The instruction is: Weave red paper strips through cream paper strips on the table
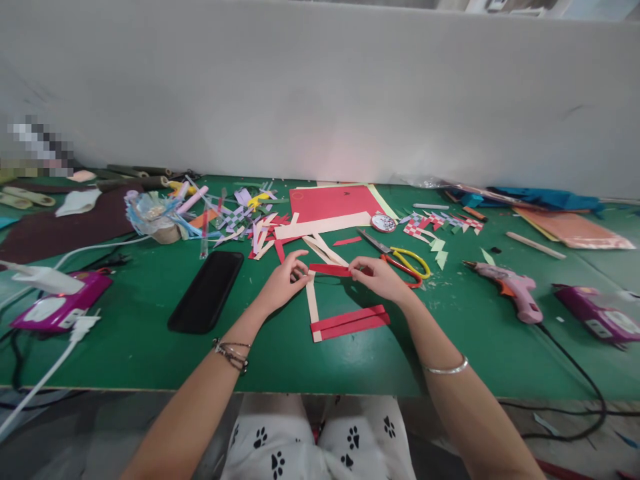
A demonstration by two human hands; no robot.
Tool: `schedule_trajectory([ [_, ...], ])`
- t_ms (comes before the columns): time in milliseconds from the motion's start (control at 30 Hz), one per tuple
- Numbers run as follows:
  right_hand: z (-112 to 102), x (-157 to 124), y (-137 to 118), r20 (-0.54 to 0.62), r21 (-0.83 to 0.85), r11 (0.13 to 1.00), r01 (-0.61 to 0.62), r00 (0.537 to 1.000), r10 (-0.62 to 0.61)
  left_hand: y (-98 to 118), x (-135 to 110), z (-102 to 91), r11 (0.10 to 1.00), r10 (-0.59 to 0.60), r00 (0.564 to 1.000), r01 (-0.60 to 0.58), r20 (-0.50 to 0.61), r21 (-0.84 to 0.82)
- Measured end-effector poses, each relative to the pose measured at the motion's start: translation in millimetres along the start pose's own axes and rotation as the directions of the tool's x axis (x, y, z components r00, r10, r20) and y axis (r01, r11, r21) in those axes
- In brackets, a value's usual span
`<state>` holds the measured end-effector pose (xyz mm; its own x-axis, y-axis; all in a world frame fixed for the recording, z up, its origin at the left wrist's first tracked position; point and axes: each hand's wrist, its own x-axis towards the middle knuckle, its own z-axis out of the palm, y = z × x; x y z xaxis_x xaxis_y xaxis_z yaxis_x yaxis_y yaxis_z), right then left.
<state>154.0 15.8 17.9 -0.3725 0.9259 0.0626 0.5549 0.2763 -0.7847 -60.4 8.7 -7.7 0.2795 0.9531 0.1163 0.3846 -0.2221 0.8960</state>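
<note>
A red paper strip (329, 270) spans the gap between my two hands. Its right end is pinched by the thumb and fingers of my right hand (377, 277). My left hand (286, 283) has curled fingers, closed at the top end of a cream paper strip (313, 300), where the red strip's left end meets it; the fingertips' exact grip is partly hidden. This cream strip runs toward me, and two red strips (350, 323) lie across its lower end, pointing right. Scissors (397, 257) with yellow and orange handles rest just beyond my right hand.
A black phone (206, 292) lies left of my hands. At right are a pink glue gun (510, 287) with its cord and a purple power strip (600, 313); another purple power strip (65, 303) sits far left. Red paper sheets (327, 203) and woven scraps (240, 217) spread behind.
</note>
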Motion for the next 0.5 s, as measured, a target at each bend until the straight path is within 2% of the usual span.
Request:
schedule_trajectory([
  [267,2.5,0.4,-4.0,0.026,0.269,0.948,-0.171,0.985,0.171,1.0,0.5,0.1,1.0,0.0,1.0,0.0,0.001,0.006],
  [500,7.5,0.7,-6.6,0.113,0.249,0.937,-0.245,0.968,0.223,2.6,-0.9,0.2,0.999,-0.006,1.0,0.006,-0.008,0.047],
])
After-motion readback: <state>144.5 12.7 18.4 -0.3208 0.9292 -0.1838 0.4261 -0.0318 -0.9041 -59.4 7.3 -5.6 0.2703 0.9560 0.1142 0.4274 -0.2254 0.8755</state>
